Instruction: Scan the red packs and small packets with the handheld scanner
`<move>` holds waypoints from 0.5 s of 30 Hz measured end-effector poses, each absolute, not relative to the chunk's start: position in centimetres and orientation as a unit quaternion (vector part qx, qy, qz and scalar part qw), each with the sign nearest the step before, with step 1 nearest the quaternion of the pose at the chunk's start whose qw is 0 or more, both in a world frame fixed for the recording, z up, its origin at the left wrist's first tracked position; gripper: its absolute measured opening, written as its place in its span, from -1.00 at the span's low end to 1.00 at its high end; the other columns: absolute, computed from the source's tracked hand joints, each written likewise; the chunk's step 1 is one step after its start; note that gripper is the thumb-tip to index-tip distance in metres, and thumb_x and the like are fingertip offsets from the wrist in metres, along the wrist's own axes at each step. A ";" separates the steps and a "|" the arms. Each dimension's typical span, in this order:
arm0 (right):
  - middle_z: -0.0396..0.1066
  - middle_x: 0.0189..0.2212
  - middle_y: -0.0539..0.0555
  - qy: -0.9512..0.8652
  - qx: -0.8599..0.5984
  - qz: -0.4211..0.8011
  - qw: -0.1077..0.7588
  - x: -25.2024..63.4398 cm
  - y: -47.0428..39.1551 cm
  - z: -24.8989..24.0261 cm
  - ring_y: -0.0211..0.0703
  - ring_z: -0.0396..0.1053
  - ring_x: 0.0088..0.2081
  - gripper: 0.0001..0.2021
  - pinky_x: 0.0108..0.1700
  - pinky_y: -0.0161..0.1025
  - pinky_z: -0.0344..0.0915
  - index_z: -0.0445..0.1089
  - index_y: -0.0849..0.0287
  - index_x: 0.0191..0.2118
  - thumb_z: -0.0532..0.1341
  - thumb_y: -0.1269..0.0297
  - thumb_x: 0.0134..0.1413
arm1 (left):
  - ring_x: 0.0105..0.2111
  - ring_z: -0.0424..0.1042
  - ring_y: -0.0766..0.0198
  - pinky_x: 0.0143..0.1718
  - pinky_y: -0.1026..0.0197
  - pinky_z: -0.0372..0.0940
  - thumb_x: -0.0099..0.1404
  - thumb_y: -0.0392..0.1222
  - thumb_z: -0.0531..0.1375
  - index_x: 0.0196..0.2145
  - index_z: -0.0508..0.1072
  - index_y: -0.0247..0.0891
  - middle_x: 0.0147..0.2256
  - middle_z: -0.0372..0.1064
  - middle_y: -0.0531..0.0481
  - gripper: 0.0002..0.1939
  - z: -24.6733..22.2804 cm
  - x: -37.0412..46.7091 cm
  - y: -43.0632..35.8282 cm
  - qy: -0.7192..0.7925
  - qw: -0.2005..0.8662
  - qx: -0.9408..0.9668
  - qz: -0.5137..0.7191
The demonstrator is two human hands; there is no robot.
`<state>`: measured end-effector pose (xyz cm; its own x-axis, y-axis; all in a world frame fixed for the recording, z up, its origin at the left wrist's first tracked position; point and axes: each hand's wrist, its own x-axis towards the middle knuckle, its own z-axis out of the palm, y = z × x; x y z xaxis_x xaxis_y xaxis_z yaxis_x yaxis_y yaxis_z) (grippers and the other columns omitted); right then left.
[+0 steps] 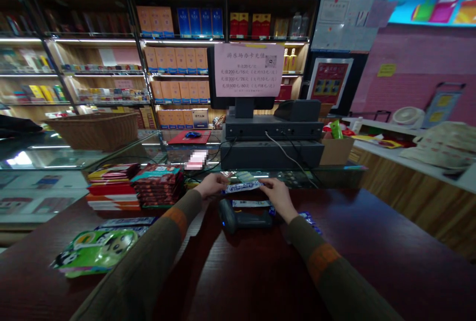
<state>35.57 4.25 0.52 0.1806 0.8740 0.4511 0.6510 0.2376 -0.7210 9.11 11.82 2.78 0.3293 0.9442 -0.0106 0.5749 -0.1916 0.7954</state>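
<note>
A slim blue-and-white packet (243, 187) is stretched between my two hands above the far edge of the dark red table. My left hand (212, 185) pinches its left end, and my right hand (278, 196) pinches the right end. Just below it lies another slim white-and-blue packet (252, 204), partly beside my right fingers. A black handheld scanner (245, 219) with a small blue light rests on the table between my forearms. More blue packaging (310, 222) shows by my right wrist, partly covered by the sleeve.
Stacks of red packets (158, 187) and red-orange packets (113, 189) stand at the left. Nearer lies a green panda bag (98, 251) beside blue-and-white packets. Beyond the table are a glass counter, a dark register (271, 155), a wicker basket (100, 130) and a cardboard box (336, 151).
</note>
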 end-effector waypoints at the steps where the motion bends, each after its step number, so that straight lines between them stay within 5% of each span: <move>1: 0.59 -0.15 0.14 -0.627 -0.602 0.123 0.478 35.3 4.2 0.6 -0.05 0.51 -0.16 -0.71 0.01 -0.14 0.36 0.61 0.18 -0.14 0.25 0.30 0.00 | -0.25 0.50 0.24 -0.20 0.25 0.39 0.08 -0.29 0.33 -0.15 0.55 -0.38 -0.30 0.52 -0.05 -0.67 2.9 8.7 11.5 0.514 0.370 0.727 0.267; 12: 0.63 -0.21 0.08 -0.595 -0.589 0.142 0.528 31.6 2.8 3.1 0.01 0.55 -0.13 -0.72 0.01 -0.11 0.40 0.63 0.11 -0.19 0.26 0.21 -0.02 | -0.25 0.52 0.21 -0.23 0.16 0.44 -0.08 -0.41 0.37 0.14 0.36 -0.31 -0.02 0.48 -0.19 -0.23 4.0 5.0 8.1 0.424 0.480 0.698 0.321; 15: 0.63 -0.22 0.09 -0.593 -0.575 0.138 0.546 30.8 2.5 3.5 0.04 0.56 -0.16 -0.73 0.01 -0.08 0.41 0.63 0.11 -0.21 0.27 0.19 -0.03 | -0.18 0.50 0.18 -0.14 0.10 0.44 -0.12 -0.45 0.35 0.15 0.36 -0.29 0.03 0.42 -0.19 -0.19 3.9 4.4 7.4 0.399 0.400 0.745 0.354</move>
